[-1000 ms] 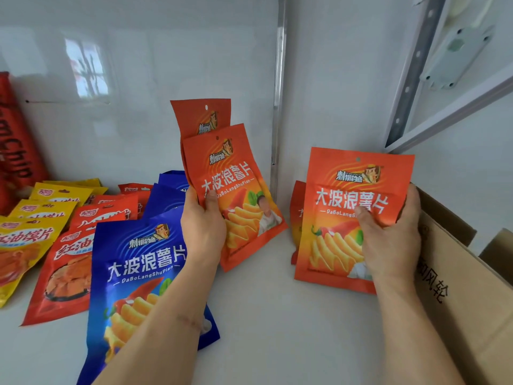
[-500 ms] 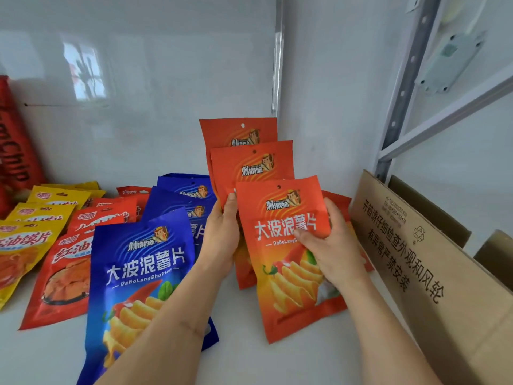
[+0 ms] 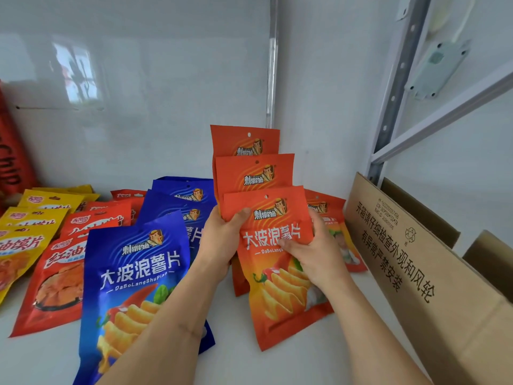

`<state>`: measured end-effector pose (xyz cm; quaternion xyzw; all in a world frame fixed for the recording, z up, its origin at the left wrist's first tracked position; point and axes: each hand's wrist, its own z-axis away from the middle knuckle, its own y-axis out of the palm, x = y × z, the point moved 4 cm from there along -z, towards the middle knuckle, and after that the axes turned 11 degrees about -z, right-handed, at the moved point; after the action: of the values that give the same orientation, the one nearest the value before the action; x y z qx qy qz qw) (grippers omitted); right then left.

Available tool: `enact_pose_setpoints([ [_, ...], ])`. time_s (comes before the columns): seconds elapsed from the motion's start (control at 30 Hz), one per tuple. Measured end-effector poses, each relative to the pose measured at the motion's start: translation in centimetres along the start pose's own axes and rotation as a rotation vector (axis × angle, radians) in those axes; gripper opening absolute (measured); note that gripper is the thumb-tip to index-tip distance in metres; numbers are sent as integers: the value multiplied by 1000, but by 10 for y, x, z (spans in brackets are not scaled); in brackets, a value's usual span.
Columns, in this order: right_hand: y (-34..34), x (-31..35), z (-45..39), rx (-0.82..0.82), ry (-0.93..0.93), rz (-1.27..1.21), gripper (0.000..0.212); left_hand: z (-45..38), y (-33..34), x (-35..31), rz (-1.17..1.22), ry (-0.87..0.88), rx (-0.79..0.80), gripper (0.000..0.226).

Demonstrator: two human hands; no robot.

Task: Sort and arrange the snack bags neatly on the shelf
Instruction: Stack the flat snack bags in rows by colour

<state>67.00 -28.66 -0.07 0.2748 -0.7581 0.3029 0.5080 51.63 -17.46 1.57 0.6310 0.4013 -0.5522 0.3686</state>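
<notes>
Shelf point(image 3: 277, 365) space was tight on your right, where the printed flap of a cardboard box point(image 3: 410, 262) ran alongside the orange bags; the back wall point(image 3: 166, 107) stood just behind them, and bare white surface lay open only toward you, in front of the bags. Your left hand point(image 3: 222, 240) gripped the fan of orange chip bags point(image 3: 255, 173) from their left edge, thumb curled over the front bag's top corner. Your right hand point(image 3: 313, 257) pinched the front orange bag point(image 3: 280, 276) across its middle, thumb on the printed face and fingers behind it. That front bag overlapped two more orange ones stepped up behind it, their tops showing in a rising row. Another orange bag point(image 3: 330, 226) lay just behind your right hand, between the fan and the box flap. To the left of your left forearm, blue chip bags point(image 3: 133, 273) lay overlapping in a column running back toward the wall. Further left sat red bags point(image 3: 58, 276) and then yellow bags point(image 3: 25, 232), also overlapped, near the shelf's left side. What the cardboard box held could not be seen from here.
</notes>
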Motion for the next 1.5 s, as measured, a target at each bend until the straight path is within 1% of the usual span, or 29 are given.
enact_pose_setpoints([
  [0.07,-2,-3,-1,15,46,-24,81,-3,-2,3,-24,3,-11,20],
  [0.1,-6,-3,-3,-8,63,-35,82,-4,-3,5,-30,-3,-17,17],
  [0.13,-12,-3,-6,-54,67,-26,80,-6,-3,6,-31,-13,-23,16],
  [0.23,-37,1,-17,-272,80,142,68,-10,-5,10,-38,-7,-38,11],
  [0.3,-50,-6,-26,-333,123,246,65,-11,-6,10,-28,-8,-44,11],
  [0.4,-57,-26,-39,-315,223,360,62,-13,-6,10,-28,-11,-47,14],
  [0.47,-56,-35,-43,-294,274,352,61,-14,-7,11,-31,-13,-51,17],
  [0.6,-54,-39,-45,-323,341,315,56,-17,-9,12,-53,-20,-66,28],
  [0.7,-52,-41,-47,-337,396,326,64,-19,-12,14,-59,-28,-72,28],
  [0.77,-51,-40,-49,-334,407,309,65,-19,-12,14,-64,-24,-80,26],
  [0.83,-52,-43,-53,-343,391,256,54,-20,-13,13,-76,-13,-88,28],
  [0.93,-53,-42,-58,-321,302,188,30,-21,-14,13,-83,-5,-97,29],
  [1.0,-54,-37,-59,-306,227,171,24,-22,-14,13,-83,-7,-100,32],
  [1.13,-60,-10,-52,-347,56,138,33,-21,-14,11,-78,6,-99,29],
  [1.23,-66,17,-42,-353,-46,166,46,-22,-15,11,-74,13,-111,26],
  [1.33,-75,42,-35,-370,-150,205,51,-23,-16,10,-92,44,-123,25],
  [1.43,-86,63,-30,-376,-187,222,51,-23,-17,9,-89,50,-135,26],
  [1.5,-89,73,-25,-334,-180,220,52,-24,-18,9,-78,43,-146,21],
])
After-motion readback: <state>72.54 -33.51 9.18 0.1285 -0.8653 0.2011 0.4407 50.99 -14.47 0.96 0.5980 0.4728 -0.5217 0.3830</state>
